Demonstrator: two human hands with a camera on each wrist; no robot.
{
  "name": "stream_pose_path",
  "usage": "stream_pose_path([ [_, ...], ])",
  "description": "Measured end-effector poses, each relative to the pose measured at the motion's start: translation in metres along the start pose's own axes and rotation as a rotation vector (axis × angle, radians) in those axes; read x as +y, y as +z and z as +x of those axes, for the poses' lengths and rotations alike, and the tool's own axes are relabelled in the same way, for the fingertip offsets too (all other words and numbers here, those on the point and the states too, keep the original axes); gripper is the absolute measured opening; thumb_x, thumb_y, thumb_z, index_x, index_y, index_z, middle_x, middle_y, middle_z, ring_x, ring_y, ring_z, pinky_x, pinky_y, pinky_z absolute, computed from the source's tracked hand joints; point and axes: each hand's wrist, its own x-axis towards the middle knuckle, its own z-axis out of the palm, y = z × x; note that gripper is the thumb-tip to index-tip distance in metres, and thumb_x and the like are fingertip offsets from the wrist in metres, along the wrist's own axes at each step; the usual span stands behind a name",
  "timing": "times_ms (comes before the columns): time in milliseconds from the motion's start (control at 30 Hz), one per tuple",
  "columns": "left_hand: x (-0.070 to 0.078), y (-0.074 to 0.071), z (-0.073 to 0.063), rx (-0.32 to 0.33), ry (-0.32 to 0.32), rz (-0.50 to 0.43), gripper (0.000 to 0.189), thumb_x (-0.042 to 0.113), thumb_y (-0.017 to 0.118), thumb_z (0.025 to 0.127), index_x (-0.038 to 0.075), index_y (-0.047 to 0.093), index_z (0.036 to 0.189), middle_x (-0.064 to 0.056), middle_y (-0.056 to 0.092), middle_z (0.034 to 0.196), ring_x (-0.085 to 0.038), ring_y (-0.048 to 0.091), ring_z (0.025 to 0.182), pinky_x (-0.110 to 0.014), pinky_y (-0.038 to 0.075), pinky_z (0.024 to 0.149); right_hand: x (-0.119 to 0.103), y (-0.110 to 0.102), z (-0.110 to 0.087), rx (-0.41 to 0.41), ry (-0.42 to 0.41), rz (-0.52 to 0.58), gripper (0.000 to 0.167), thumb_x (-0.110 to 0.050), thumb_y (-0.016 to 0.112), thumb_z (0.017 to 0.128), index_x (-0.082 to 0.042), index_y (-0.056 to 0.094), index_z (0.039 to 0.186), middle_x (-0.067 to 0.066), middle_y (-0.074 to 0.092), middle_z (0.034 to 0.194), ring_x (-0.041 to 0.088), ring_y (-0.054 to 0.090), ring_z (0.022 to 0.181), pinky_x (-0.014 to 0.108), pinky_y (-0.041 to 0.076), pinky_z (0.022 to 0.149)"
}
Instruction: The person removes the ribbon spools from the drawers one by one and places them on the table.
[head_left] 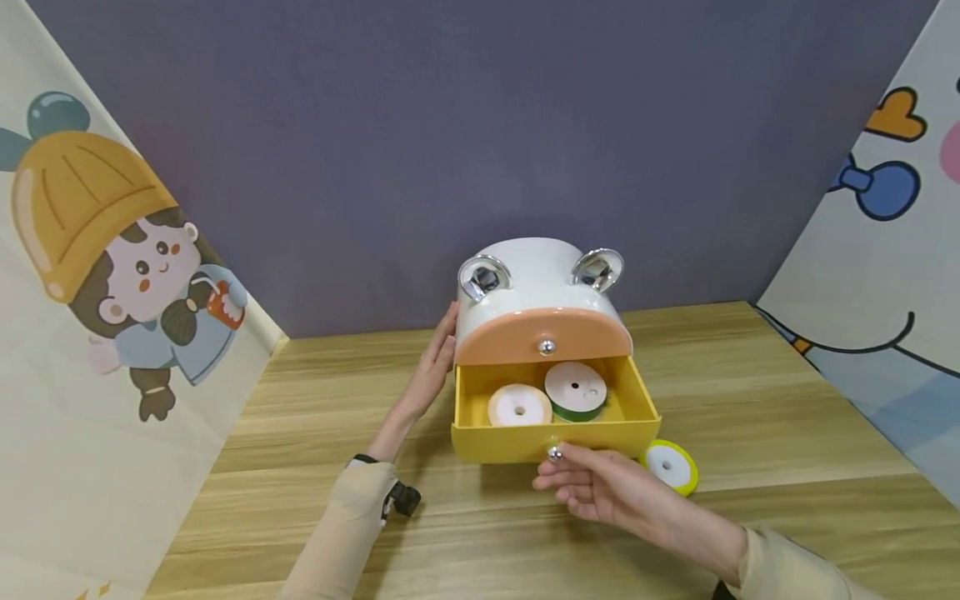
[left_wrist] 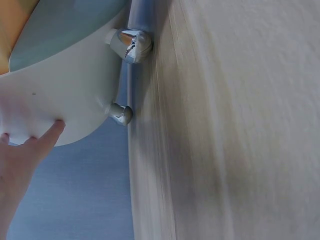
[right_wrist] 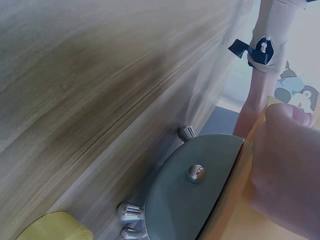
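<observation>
A white animal-shaped storage box (head_left: 525,267) stands on the table, its yellow drawer (head_left: 487,446) pulled out. Two ribbon spools lie inside the drawer: a peach spool (head_left: 519,406) at left and a green spool (head_left: 576,390) at right. My right hand (head_left: 622,492) pinches the silver knob (head_left: 554,453) on the drawer front; in the right wrist view the fingertips are hidden. Against the box's left side rests my left hand (head_left: 433,367), fingers extended, touching the white wall (left_wrist: 65,95). A yellow ribbon spool (head_left: 670,467) is on the table, right of the drawer.
The wooden table (head_left: 315,433) meets a grey back wall (head_left: 375,167). Cartoon panels flank both sides, the left panel (head_left: 67,375) and the right panel (head_left: 885,275). Under the open drawer is a grey-blue lower front (right_wrist: 200,200) with its own knob (right_wrist: 196,173).
</observation>
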Motion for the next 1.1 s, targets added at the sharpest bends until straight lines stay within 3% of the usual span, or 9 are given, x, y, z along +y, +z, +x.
stream_pose_path([
  [200,0.000,0.001,0.000,0.010,0.021,0.009,0.054,0.041,0.032,0.109,0.032,0.018,0.160,0.008,0.008,0.169,-0.023,0.009,0.157,-0.058,0.019,0.123,0.002,0.001,-0.004,-0.013,-0.006,0.002,0.029,-0.034,0.050,0.104,-0.013,0.070,0.107,-0.002,0.077,0.105,0.003,0.069,0.090,0.017,0.056,0.081],
  [400,0.004,0.002,0.000,0.016,-0.014,0.015,0.052,0.019,0.027,0.110,0.026,0.015,0.161,0.004,0.008,0.169,-0.024,0.010,0.156,-0.056,0.020,0.123,0.005,0.001,-0.006,-0.026,-0.002,0.008,0.029,-0.033,0.050,0.104,-0.012,0.069,0.109,-0.002,0.076,0.107,0.003,0.069,0.092,0.018,0.056,0.083],
  [667,0.036,0.002,-0.007,-0.017,-0.038,0.004,0.054,0.021,0.028,0.110,0.015,0.012,0.161,-0.007,0.004,0.169,-0.034,0.010,0.155,-0.061,0.023,0.121,0.006,0.002,-0.010,-0.047,0.008,0.010,0.029,-0.033,0.048,0.105,-0.013,0.068,0.110,-0.002,0.076,0.108,0.002,0.068,0.091,0.018,0.056,0.082],
  [767,0.036,0.002,-0.007,-0.021,-0.043,0.000,0.054,0.022,0.028,0.110,0.016,0.012,0.161,-0.006,0.003,0.169,-0.034,0.011,0.155,-0.061,0.024,0.120,0.007,0.003,-0.011,-0.048,0.006,0.005,0.030,-0.034,0.047,0.105,-0.013,0.068,0.110,-0.002,0.076,0.107,0.002,0.068,0.090,0.017,0.056,0.082],
  [1000,0.005,0.000,0.000,0.004,-0.026,0.010,0.053,0.018,0.026,0.110,0.027,0.013,0.161,0.003,0.005,0.170,-0.026,0.009,0.156,-0.060,0.021,0.122,0.009,0.003,-0.014,-0.048,0.011,-0.005,0.031,-0.034,0.047,0.105,-0.012,0.069,0.110,-0.001,0.076,0.108,0.002,0.067,0.089,0.018,0.056,0.082],
  [1100,0.002,0.001,0.000,0.014,-0.010,0.022,0.052,0.023,0.028,0.110,0.030,0.016,0.160,0.006,0.008,0.169,-0.022,0.009,0.157,-0.057,0.019,0.124,0.010,0.003,-0.015,-0.052,0.008,-0.001,0.031,-0.033,0.047,0.105,-0.012,0.069,0.110,-0.002,0.076,0.108,0.002,0.067,0.090,0.018,0.056,0.082],
])
